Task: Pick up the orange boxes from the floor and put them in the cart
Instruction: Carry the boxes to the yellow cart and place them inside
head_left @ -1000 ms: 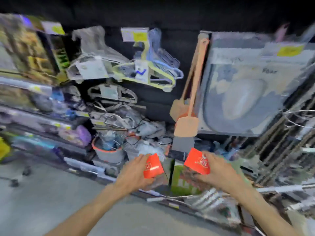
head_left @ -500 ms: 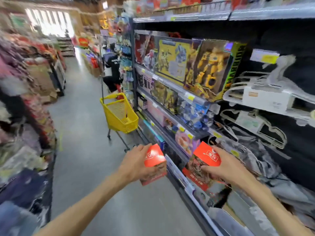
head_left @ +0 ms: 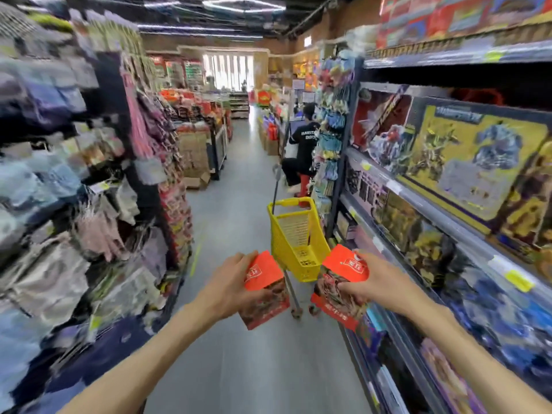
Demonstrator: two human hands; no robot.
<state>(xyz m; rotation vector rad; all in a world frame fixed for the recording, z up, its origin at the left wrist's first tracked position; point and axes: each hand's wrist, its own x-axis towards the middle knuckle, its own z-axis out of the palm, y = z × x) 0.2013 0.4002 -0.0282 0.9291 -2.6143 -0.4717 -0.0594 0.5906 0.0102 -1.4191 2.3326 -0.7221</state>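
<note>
We observe a shop aisle with a smooth grey floor [head_left: 239, 204] running away from the camera. Both bare forearms reach forward at the lower centre of the view.

The left hand [head_left: 230, 289] grips an orange rectangular cardboard box with a printed food picture on its lower face [head_left: 264, 289]. The thumb lies along the near side and the fingers wrap the far side, pressed against the carton. The box is tilted, its orange top towards the camera.

The right hand [head_left: 379, 282] holds a second orange cardboard box of the same print [head_left: 342, 283]. Its fingers curl over the right edge and clamp the carton, with the thumb on the printed face. This box also sits tilted.

Both boxes are in the air, clear of the floor and apart from each other. Between them, further down the aisle, stands a yellow plastic mesh shopping cart on a thin metal stem with small wheels [head_left: 297, 237]. The cart is near the boxes in the picture but not touching either. We cannot tell whether anything lies inside it.

On the right, grey metal shelving [head_left: 442, 216] carries large yellow toy boxes with robot figures [head_left: 472, 162]. On the left, racks of hanging clothing in pale packaging [head_left: 59, 189] appear heavily blurred. A person in a black shirt [head_left: 303, 150] crouches beyond the cart by the right-hand shelving.
</note>
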